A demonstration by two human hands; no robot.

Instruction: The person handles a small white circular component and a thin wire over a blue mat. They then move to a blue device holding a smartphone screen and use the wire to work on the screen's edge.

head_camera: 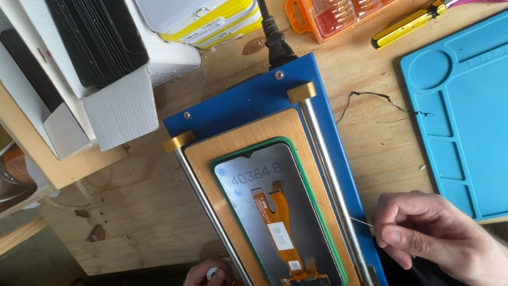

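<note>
A phone screen panel (254, 190) lies face down, its grey back and an orange flex cable (278, 217) showing, on the brass-coloured plate (198, 153) of a blue heating machine (238, 103). Two steel rods (323, 164) run along the plate's sides. My right hand (428, 230) at the lower right pinches a thin wire (361, 222) that runs towards the panel's right edge. My left hand (209, 274) is only partly in view at the bottom edge, by the left rod, with a small white thing at its fingertips.
White cardboard boxes (114, 108) holding black panels stand at the upper left. Yellow-and-white boxes (211, 24), an orange bit case (328, 16) and a yellow-handled screwdriver (405, 24) lie at the back. A blue work mat (465, 106) is at the right. A black power cable (275, 42) plugs into the machine.
</note>
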